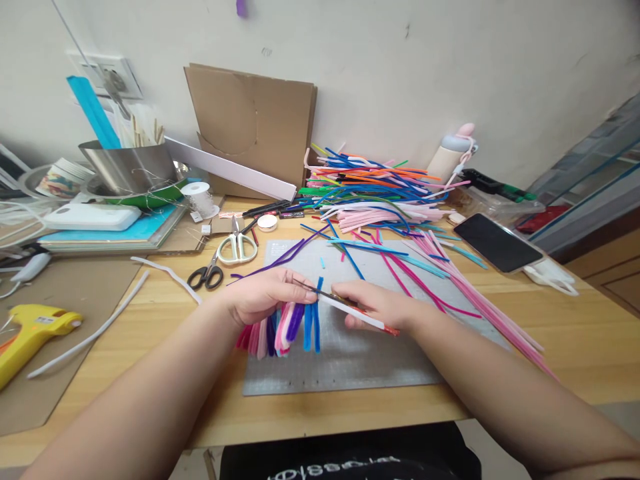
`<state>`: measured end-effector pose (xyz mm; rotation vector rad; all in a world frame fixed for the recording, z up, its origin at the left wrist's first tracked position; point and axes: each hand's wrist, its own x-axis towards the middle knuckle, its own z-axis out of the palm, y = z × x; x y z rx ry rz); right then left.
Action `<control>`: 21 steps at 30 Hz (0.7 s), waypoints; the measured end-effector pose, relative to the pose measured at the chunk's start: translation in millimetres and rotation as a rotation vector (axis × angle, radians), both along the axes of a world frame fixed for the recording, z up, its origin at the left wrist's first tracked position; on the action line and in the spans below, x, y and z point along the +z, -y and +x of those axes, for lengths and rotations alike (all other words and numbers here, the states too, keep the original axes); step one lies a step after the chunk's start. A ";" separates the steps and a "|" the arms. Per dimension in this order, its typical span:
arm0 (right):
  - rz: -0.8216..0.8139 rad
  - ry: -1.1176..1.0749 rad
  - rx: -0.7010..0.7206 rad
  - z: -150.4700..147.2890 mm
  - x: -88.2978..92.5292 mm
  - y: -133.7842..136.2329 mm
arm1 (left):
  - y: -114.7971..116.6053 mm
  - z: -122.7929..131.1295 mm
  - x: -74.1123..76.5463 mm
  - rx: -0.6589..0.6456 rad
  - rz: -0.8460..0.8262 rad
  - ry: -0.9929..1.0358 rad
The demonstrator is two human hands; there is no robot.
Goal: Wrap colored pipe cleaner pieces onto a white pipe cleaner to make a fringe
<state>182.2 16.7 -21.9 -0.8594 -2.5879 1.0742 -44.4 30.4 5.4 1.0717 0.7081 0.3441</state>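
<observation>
My left hand (pixel 277 293) is closed in a pinch at the top of a row of folded pipe cleaners (pixel 285 327) in pink, white and purple, hanging below the fingers. Beside them hangs a blue pipe cleaner (pixel 311 327), its two ends pointing down and a short piece standing above my fingertips. My right hand (pixel 373 303) is closed around a slim tool (pixel 355 315) with a dark tip and a white and red handle; its exact kind is unclear. That tip meets the blue pipe cleaner at my left fingertips. Both hands are above a grey cutting mat (pixel 340 377).
A pile of coloured pipe cleaners (pixel 375 190) lies at the back, with long pink ones (pixel 480 300) to the right. Two pairs of scissors (pixel 237 248) and a yellow glue gun (pixel 37 333) are on the left. A phone (pixel 497 243) lies at the right.
</observation>
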 end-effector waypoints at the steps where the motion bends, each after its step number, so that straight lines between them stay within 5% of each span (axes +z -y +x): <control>1: 0.009 -0.001 0.006 -0.1 0.8 0.3 | -0.3 -0.5 -0.6 0.001 0.005 -0.005; 21: -0.002 -0.047 -0.061 -6.8 -0.8 3.3 | 0.8 0.9 -0.1 0.034 0.032 0.018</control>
